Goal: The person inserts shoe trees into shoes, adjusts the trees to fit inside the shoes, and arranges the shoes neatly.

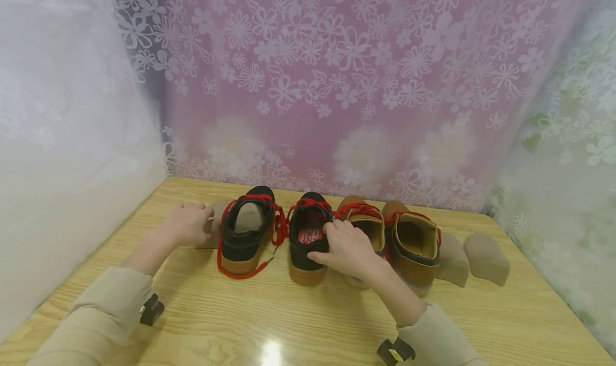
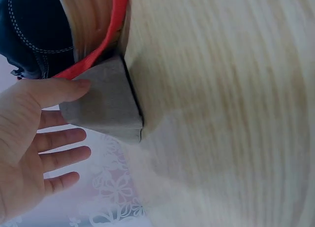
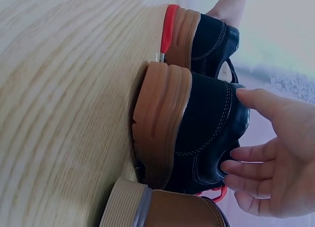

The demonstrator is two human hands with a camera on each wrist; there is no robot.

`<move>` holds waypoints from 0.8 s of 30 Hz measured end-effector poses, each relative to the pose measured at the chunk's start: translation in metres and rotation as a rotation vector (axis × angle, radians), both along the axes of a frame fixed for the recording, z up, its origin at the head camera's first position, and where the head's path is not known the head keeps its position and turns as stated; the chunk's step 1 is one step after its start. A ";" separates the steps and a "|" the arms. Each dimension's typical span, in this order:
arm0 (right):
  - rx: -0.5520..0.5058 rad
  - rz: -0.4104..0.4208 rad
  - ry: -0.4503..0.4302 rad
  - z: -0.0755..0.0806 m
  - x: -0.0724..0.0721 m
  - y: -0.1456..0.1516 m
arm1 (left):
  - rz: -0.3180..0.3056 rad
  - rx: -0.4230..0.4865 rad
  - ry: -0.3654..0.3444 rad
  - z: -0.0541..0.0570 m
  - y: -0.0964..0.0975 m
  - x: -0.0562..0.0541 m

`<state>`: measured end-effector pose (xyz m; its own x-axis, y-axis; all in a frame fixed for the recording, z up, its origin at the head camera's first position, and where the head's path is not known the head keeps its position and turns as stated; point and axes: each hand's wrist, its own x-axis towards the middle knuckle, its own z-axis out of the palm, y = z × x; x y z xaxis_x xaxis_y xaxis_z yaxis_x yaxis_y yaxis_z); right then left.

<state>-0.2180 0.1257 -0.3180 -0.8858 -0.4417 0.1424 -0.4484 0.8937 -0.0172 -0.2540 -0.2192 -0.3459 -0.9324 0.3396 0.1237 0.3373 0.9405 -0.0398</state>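
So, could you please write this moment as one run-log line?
left hand: pinches beige shoe insert | right hand: touches right red-laced black shoe | left red-laced black shoe: another insert inside

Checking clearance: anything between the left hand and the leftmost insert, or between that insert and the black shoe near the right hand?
Nothing visible separates the left hand from the leftmost insert. The left black shoe, holding another insert, stands between that insert and the right black shoe.
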 end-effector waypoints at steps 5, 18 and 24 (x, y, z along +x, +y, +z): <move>0.026 0.005 0.003 -0.002 0.000 0.000 | -0.003 0.004 0.004 -0.002 0.003 -0.001; 0.031 0.016 -0.003 -0.007 0.000 0.001 | -0.020 0.019 0.024 -0.020 0.007 -0.004; 0.025 0.014 -0.001 -0.007 0.001 0.001 | -0.023 0.012 0.067 -0.022 0.008 -0.004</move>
<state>-0.2171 0.1267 -0.3245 -0.8795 -0.4579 0.1300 -0.4612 0.8873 0.0050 -0.2578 -0.2109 -0.3680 -0.9140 0.3587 0.1894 0.3555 0.9332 -0.0516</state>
